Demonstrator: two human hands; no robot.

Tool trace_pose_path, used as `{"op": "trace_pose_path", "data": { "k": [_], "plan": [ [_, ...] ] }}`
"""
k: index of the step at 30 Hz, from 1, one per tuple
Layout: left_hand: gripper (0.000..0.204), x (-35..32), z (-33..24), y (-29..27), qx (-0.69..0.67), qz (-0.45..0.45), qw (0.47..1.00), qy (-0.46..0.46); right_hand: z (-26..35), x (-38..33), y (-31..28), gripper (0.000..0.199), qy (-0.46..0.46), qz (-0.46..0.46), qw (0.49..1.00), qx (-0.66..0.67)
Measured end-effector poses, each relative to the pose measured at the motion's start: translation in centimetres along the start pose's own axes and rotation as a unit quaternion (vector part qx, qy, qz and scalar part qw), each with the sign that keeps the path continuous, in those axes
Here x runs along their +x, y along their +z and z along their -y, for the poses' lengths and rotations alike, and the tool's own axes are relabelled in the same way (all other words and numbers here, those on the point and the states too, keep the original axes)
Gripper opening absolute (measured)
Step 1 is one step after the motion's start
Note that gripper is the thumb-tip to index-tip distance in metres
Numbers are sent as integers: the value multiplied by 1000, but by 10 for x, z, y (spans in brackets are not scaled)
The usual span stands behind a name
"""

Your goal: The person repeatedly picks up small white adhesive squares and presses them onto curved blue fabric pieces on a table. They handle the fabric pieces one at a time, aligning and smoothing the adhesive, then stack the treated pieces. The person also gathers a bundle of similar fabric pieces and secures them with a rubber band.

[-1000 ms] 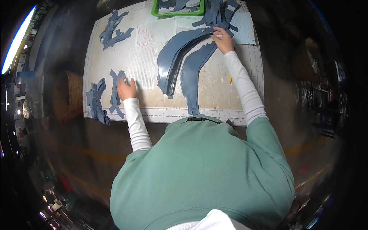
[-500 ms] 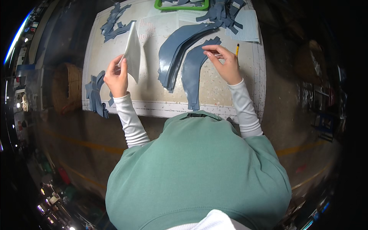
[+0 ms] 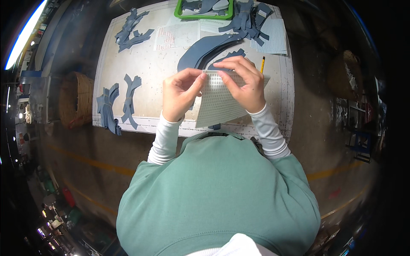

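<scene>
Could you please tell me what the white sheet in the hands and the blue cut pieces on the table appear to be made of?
The white sheet looks like thin plastic or stiffened mesh: a fine grid shows, and it stays flat between the left hand and right hand. The blue pieces look like matte fabric or synthetic leather, with clean-cut edges and no shine; which one is unclear.
</scene>
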State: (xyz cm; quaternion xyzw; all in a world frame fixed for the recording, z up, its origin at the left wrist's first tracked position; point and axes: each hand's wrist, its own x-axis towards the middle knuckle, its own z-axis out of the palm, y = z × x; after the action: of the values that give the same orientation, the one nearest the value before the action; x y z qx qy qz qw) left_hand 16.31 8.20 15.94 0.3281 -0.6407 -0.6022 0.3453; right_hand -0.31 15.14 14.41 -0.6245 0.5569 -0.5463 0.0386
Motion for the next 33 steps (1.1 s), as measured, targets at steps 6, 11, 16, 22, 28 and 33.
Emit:
{"op": "trace_pose_path", "data": {
  "k": [6, 11, 16, 22, 28, 33],
  "plan": [
    [14, -1, 8, 6, -5, -13, 1000, -13, 4, -1, 17, 18, -77, -50, 994, -53],
    [15, -1, 9, 7, 3, -27, 1000, -9, 7, -2, 20, 18, -111, -68, 987, -91],
    [12, -3, 10, 7, 22, -8, 1000, 1, 3, -2, 21, 11, -20, -43, 999, 6],
    [9, -3, 13, -40, 6, -18, 999, 44, -38, -2, 8, 9, 92, -136, 978, 125],
    [18, 6, 39, -103, 23, -142, 989, -30, -74, -23, 3, 64, 291, 13, 878, 379],
    [27, 17, 53, -89, 361, -204, 900, 137, -51, -40, 39, 71, 267, 64, 928, 252]
  ]
}}
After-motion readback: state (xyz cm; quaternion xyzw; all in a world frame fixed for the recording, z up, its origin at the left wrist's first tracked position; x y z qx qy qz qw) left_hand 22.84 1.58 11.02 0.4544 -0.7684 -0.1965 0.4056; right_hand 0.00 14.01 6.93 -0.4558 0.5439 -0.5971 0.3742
